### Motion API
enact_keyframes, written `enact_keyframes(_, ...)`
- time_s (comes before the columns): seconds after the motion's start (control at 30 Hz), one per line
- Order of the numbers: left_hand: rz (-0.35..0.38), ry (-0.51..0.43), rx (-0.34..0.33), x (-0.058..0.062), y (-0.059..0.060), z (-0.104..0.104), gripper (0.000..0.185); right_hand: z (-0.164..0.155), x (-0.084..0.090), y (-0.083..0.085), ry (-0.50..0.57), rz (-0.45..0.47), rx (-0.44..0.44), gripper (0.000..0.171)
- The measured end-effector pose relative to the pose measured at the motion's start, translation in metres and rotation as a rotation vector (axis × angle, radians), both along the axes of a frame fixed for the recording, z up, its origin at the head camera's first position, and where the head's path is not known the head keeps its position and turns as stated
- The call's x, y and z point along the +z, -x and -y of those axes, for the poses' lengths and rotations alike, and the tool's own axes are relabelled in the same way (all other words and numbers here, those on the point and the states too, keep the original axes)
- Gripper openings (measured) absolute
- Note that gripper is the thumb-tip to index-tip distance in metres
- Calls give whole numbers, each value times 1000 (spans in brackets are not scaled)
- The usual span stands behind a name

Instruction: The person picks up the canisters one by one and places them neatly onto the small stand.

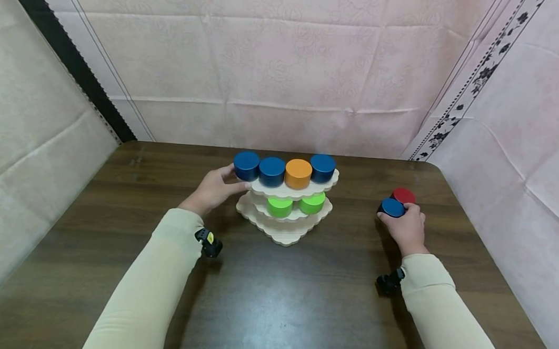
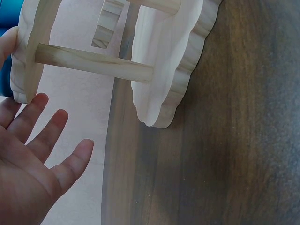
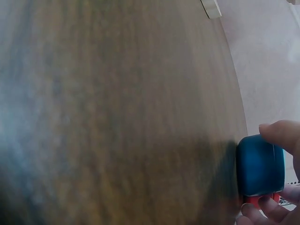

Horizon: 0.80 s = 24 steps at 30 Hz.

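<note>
A pale wooden tiered stand point(image 1: 285, 230) with scalloped edges stands on the table. Its top tier carries three blue cylinders point(image 1: 272, 173) and an orange cylinder point(image 1: 298, 174); two green cylinders point(image 1: 280, 207) sit on a lower tier. At the stand's left corner, my left hand point(image 1: 215, 190) holds the top tier's edge between thumb and fingers, beside the leftmost blue cylinder; its other fingers point(image 2: 77, 159) spread apart. Off to the right, my right hand point(image 1: 407, 228) grips another blue cylinder point(image 3: 260, 166) between thumb and fingers. A red cylinder point(image 1: 404, 195) lies just behind it.
The dark wooden table point(image 1: 263, 300) ends at a back edge behind the stand. Pale patterned cloth point(image 1: 284, 80) hangs at the back and both sides. Wooden posts point(image 2: 93, 64) join the stand's tiers.
</note>
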<state>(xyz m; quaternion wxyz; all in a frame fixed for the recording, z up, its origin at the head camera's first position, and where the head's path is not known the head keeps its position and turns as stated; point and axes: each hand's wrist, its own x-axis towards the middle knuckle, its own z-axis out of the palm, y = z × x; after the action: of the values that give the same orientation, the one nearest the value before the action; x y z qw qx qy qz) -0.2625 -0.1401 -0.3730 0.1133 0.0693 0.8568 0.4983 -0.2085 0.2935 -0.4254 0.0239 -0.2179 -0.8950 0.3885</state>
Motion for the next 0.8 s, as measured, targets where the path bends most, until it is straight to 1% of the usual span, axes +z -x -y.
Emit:
enact_keyframes(0.17, -7, -2, -2, -1, 0, 0, 83, -1, 0, 1, -9, 21, -1, 84)
enact_keyframes(0.37, -2, -5, -7, -1, -1, 0, 83, -1, -1, 1, -5, 15, -4, 82)
enact_keyframes(0.6, -4, -8, -2, 0, 0, 0, 82, 4, 1, -2, 18, -31, 7, 78)
enact_keyframes(0.8, -4, -4, 0, 1, -1, 0, 82, 11, 0, -10, 11, -71, 61, 76)
